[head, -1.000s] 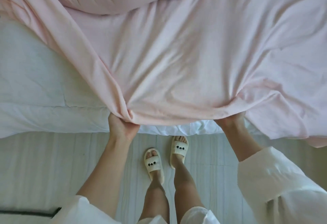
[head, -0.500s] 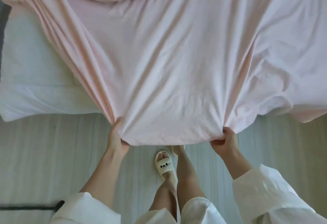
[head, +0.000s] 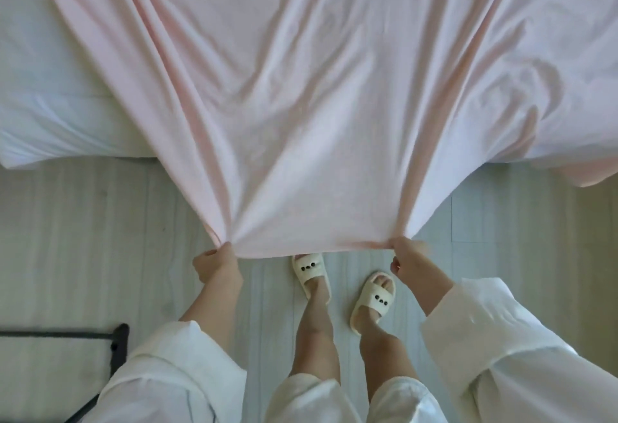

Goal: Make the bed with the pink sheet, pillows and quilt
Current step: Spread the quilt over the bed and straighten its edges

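Bed (head: 50, 88) at top of view, white mattress bare on left side. Pink sheet (head: 301, 88) spread over most of it, near edge drawn out past bed edge and held taut above floor (head: 83, 238), fan-shaped creases running toward both grips. Step in hand, by the look: spreading and squaring the sheet. Next likely calls for lowering the edge evenly, shifting left to cover bare mattress, then tucking. Left hand (head: 215, 263) clenched on hem, fabric bunched. Right hand (head: 409, 262) pinching hem likewise. Pillows, quilt not visible
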A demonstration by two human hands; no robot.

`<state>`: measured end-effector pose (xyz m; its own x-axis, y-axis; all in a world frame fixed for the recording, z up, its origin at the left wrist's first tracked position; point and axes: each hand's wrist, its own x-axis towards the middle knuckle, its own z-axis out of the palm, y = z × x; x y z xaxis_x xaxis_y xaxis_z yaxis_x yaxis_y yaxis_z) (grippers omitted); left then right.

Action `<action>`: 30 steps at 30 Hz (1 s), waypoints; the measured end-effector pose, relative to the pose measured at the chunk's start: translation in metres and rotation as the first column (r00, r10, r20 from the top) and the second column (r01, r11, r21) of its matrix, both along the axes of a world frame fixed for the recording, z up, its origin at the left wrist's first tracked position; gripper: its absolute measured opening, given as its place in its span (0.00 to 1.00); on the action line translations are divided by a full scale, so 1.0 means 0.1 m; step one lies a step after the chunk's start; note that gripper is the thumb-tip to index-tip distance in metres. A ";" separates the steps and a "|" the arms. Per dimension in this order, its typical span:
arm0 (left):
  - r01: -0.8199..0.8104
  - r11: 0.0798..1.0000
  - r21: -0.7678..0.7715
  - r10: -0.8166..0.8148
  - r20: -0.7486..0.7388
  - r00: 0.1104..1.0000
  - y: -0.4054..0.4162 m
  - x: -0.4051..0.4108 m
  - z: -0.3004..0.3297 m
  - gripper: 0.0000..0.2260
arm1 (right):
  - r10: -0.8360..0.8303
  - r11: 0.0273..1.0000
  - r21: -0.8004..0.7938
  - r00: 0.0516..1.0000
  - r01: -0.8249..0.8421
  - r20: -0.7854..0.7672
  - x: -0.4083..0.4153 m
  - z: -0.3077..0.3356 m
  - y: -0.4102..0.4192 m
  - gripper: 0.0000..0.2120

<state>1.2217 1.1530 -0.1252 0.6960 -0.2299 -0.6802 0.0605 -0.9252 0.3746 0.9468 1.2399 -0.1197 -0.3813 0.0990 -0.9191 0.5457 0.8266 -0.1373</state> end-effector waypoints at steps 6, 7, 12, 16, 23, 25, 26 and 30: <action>0.106 0.991 0.080 -0.105 -0.017 0.994 0.12 -0.35 0.08 0.32 | 0.052 0.997 -0.071 0.985 -0.041 0.162 -0.23 0.09 0.15 0.11; 0.149 0.987 0.064 -0.147 -0.034 0.989 0.13 -0.46 0.12 0.31 | 0.060 0.995 -0.088 0.985 -0.046 0.162 -0.27 0.09 0.16 0.13; 0.314 0.949 -0.041 -0.316 -0.151 0.937 0.17 -1.05 0.25 0.28 | 0.013 0.974 -0.224 0.985 0.027 0.175 -0.61 0.29 0.13 0.16; 0.343 0.933 -0.105 -0.359 -0.302 0.883 0.19 -1.75 0.44 0.23 | -0.081 0.944 -0.304 0.984 0.128 0.160 -1.17 0.51 0.20 0.14; 0.428 0.886 -0.179 -0.456 -0.506 0.732 0.16 -3.01 0.64 0.19 | -0.259 0.908 -0.319 0.963 0.271 0.080 -2.23 0.82 0.49 0.16; 0.483 0.847 -0.221 -0.519 -0.538 0.664 0.12 -3.43 0.71 0.20 | -0.316 0.894 -0.320 0.948 0.314 0.048 -2.55 0.88 0.53 0.16; 0.509 0.828 -0.234 -0.546 -0.541 0.640 0.10 -3.57 0.73 0.20 | -0.330 0.890 -0.320 0.943 0.324 0.037 -2.66 0.89 0.53 0.16; 0.628 0.734 -0.258 -0.655 -0.515 0.553 -0.01 -4.14 0.74 0.13 | -0.372 0.878 -0.313 0.928 0.361 0.027 -3.06 0.96 0.46 0.17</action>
